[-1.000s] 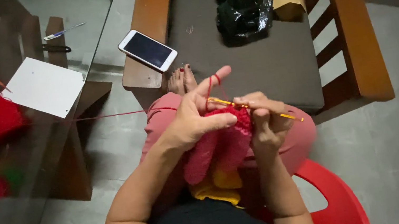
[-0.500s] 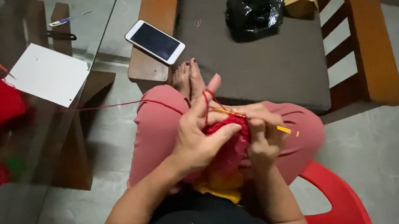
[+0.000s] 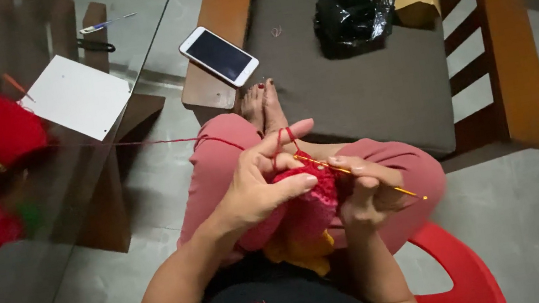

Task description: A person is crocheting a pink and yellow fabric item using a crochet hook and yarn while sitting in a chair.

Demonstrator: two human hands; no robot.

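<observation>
My left hand [image 3: 265,181] pinches the top of a red crocheted piece [image 3: 313,206] over my lap, with red yarn [image 3: 138,143] looped over its raised forefinger. My right hand [image 3: 366,190] grips a thin yellow crochet hook [image 3: 402,190], whose tip enters the red piece between both hands. The yarn strand runs left from my fingers toward red yarn balls [image 3: 0,133] on the glass table. A yellow piece [image 3: 300,255] hangs under the red work.
A glass table [image 3: 33,297] at left holds white paper [image 3: 77,95], a pen and red, yellow and green yarn. A wooden chair with grey cushion [image 3: 360,86] carries a white phone [image 3: 218,55], black bag [image 3: 351,5] and brown envelope. I sit on a red plastic chair [image 3: 458,273].
Both hands and the red piece have shifted slightly lower and right in view. The left forefinger stays raised with the yarn; the hook works through the piece.
</observation>
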